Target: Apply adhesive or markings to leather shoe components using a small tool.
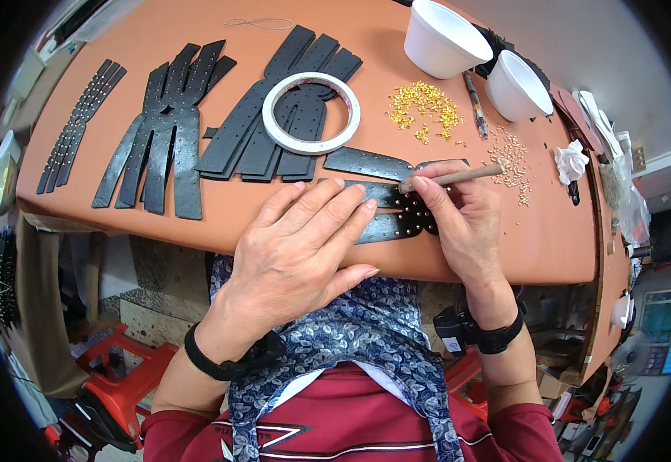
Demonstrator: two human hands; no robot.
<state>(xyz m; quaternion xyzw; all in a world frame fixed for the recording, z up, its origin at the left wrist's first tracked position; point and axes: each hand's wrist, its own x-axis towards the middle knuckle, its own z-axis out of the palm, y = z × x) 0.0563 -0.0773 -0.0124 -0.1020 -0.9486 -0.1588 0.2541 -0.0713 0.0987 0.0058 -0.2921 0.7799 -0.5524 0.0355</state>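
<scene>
On the table's near edge lies a slit black leather piece point(385, 225), dotted with small metal studs. My left hand point(293, 242) rests flat over its left part, fingers stretched out and holding it against the surface. Between the thumb and fingers of my right hand point(466, 219) is a thin wooden stick point(470, 175), slanted, with its left end at the studded part of the leather. The contact between the stick's end and the leather is too small to make out. Part of the leather is hidden beneath both hands.
A white tape roll point(272, 127) sits on stacked black leather pieces point(231, 150). Further left lie more cut pieces point(154, 146) and a studded one point(81, 127). Gold fasteners point(426, 108), paler ones point(511, 158), a pen point(475, 104) and two white bowls point(443, 42) are right.
</scene>
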